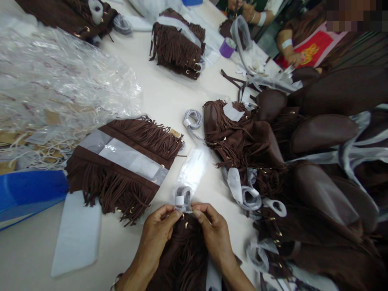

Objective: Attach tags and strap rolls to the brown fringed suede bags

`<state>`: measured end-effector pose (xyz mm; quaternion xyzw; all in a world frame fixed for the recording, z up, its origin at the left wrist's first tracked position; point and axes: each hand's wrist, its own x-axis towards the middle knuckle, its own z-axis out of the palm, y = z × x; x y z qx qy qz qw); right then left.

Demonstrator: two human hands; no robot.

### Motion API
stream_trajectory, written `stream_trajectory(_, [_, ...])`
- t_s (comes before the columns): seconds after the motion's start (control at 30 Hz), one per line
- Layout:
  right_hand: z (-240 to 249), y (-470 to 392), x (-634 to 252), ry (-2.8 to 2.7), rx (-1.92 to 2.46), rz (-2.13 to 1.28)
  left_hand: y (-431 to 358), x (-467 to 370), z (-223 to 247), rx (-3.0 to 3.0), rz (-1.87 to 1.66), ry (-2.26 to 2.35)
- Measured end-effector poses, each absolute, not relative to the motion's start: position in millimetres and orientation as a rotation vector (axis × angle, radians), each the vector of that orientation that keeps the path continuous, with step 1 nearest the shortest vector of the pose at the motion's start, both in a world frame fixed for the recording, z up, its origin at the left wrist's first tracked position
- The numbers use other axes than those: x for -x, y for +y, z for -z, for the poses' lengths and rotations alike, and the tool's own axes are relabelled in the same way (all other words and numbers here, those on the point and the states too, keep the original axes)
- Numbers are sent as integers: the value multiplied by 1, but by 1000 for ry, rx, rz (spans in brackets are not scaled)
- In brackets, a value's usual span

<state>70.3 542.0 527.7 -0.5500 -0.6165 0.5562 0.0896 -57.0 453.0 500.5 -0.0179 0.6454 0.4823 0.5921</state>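
Note:
A brown fringed bag (186,246) lies at the bottom middle, under and between my hands. At its top end is a coiled strap in clear plastic wrap (183,197), bound with a white band. My left hand (159,230) pinches the left lower edge of this wrapped strap between thumb and finger. Opposite it, my right hand (214,230) pinches the right edge. Gold eyelets show on the bag just below my fingertips. Just beyond lies a clear plastic sleeve (194,167), flat on the table. Left of it rests another fringed bag (121,169) with a pale wrapped strip across it.
Clear plastic bags (66,76) heap at the left, above a blue folder (33,194) and a white foam sheet (77,234). Several brown bags (321,133) pile up on the right. A purple tape roll (227,47) stands farther back, near other people's hands (292,58).

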Motion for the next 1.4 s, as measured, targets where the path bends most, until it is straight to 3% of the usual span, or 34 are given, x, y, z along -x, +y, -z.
stream_trajectory(0.2, [-544,544,-75,-1817,1588,-1757,453,60,-499,-131,-1094,1644])
stream_trajectory(0.37, [-549,539,-72,-2016,1496,-1639,437,58,-513,-254,-1121,1927])
stream_trajectory(0.77, [-570,521,-77,-2453,881,-1438,424,71,-535,-280,-873,1133])
stream_trajectory(1.4, [-566,519,-89,-2594,770,-1331,413,61,-524,-338,-812,1161])
